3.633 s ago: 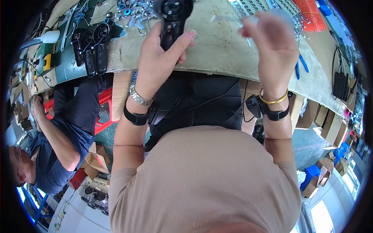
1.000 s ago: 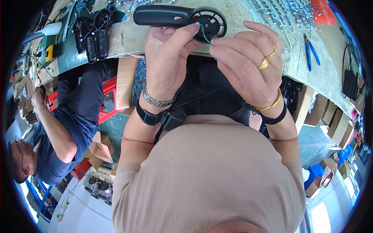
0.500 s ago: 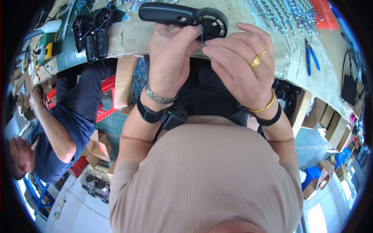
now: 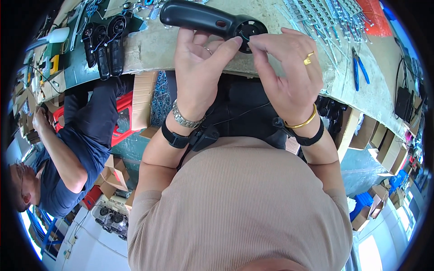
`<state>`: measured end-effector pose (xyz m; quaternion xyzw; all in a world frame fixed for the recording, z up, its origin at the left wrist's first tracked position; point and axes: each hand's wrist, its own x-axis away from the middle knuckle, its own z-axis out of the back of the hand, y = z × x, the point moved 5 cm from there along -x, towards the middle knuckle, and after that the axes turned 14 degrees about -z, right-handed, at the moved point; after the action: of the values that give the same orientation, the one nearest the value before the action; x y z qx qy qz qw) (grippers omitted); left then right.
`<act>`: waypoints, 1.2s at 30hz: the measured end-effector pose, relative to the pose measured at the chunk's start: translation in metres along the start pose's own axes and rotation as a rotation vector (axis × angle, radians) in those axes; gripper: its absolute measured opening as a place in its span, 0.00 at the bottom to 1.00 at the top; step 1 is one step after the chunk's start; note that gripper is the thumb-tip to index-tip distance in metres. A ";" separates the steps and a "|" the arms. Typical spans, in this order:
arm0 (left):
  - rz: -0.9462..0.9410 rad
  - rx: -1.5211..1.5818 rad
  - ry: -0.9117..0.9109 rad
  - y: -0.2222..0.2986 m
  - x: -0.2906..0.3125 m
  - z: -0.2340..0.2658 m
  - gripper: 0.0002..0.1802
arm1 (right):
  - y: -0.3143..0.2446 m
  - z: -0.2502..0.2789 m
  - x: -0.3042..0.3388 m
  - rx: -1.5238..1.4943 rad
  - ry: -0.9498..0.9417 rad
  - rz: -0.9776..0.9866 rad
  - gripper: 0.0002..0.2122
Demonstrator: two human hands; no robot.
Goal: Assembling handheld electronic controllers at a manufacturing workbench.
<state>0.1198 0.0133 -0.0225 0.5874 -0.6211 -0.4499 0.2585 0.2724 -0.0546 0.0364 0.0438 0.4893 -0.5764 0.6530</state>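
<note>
A black handheld fan housing [image 4: 194, 17], with a long rounded handle and a round slotted head, is held over the near edge of the workbench, tilted down to the right. My left hand [image 4: 199, 61] grips it from below, its fingers behind the handle and its thumb reaching the head. At the head, the thumb and index finger of my right hand [image 4: 291, 67] are pinched together on a thin wire [image 4: 244, 36]; their tips partly cover it. Other black fan housings [image 4: 108, 43] with wires lie on the bench to the left.
Small boards with wires [image 4: 325, 20] lie at the back right, beside a red sheet [image 4: 375, 20]. Blue-handled pliers [image 4: 359, 70] rest on the workbench [image 4: 343, 86]. A co-worker [image 4: 58, 153] sits at the left. Cardboard boxes [image 4: 382, 144] stand below the bench at right.
The fan housing has tipped, its head now lower and turned more away from view. My right hand has moved its fingertips up to the head, and its fingers have drawn together.
</note>
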 end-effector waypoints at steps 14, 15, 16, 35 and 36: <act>0.075 0.083 -0.013 -0.004 0.000 0.000 0.31 | 0.012 -0.004 -0.004 -0.124 -0.058 -0.436 0.11; 0.081 0.103 -0.001 -0.005 0.002 -0.002 0.30 | 0.012 -0.004 -0.004 -0.124 -0.064 -0.455 0.10; 0.088 0.123 0.011 -0.004 0.003 -0.004 0.29 | 0.013 -0.004 -0.004 -0.123 -0.071 -0.475 0.10; 0.115 0.189 -0.017 -0.003 0.001 0.000 0.18 | 0.026 -0.007 -0.006 -0.303 -0.231 -0.853 0.10; 0.112 0.198 -0.018 -0.002 0.001 -0.001 0.18 | 0.026 -0.006 -0.007 -0.278 -0.270 -0.886 0.12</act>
<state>0.1213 0.0125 -0.0245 0.5705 -0.6967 -0.3762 0.2183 0.2900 -0.0374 0.0246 -0.3317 0.4440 -0.7287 0.4023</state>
